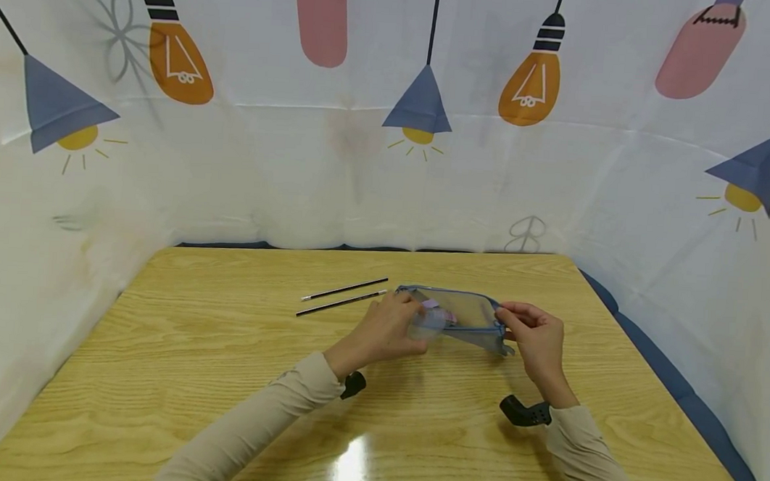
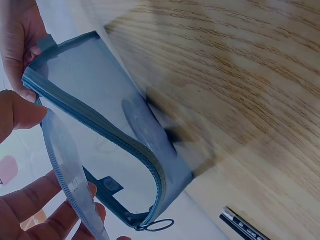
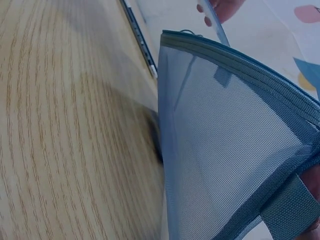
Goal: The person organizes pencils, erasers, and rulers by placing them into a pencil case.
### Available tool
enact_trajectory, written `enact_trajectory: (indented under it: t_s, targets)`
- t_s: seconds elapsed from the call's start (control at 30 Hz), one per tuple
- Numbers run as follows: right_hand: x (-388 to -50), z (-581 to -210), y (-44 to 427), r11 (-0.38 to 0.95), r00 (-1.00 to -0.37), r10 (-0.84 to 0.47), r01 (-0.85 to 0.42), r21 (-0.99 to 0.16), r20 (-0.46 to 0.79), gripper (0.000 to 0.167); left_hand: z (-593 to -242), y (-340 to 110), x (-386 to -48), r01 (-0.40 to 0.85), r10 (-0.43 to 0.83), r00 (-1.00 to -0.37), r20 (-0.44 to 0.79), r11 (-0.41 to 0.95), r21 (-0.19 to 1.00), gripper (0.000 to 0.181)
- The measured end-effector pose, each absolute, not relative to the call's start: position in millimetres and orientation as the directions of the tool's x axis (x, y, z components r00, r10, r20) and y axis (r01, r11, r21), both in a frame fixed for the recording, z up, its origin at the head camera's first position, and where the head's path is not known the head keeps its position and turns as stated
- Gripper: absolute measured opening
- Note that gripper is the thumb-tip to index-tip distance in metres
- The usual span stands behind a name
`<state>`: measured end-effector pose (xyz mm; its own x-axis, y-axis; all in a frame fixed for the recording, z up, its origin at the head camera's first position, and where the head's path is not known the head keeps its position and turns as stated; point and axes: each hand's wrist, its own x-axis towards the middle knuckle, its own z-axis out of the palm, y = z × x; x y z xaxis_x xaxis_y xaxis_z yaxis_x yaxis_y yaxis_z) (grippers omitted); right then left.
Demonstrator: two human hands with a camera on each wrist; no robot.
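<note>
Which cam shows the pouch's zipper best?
Left wrist: the zipper looks large and close, curving along the mouth of the pouch. Head shows it small; right wrist shows one stretch along the pouch's upper edge.

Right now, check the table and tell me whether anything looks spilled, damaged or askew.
Nothing stands out: no spill or damage shows. The two pencils lie roughly parallel on the table, and the right hand holds the open pouch.
</note>
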<state>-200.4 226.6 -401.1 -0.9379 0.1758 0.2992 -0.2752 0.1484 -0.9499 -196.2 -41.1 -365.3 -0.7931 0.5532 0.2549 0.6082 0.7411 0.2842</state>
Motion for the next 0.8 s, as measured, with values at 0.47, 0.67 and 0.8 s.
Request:
enact_trajectory:
  t_s: [0.47,0.67,0.8]
  targets:
    - [-202.6,-403.6,227.1,0.167,-0.930,0.188,-0.285,-0.944,0.315,0.023,-370.6,-38.9,-206.1,0.608,0.542,-0.792,0.282,0.743,0.281,0.040]
    - [-201.6,-403.2,226.7,0.158,-0.930,0.174,-0.300,-0.941,0.325,0.025,-373.5,-37.7,-211.3,0.594,0.533,-0.805,0.261,0.731,0.337,0.039]
    - [-200.5,-402.4,226.1,0.145,-0.929,0.170,-0.306,-0.941,0.329,0.026,-374.0,-36.7,-214.7,0.584,0.524,-0.812,0.257,0.727,0.362,0.040]
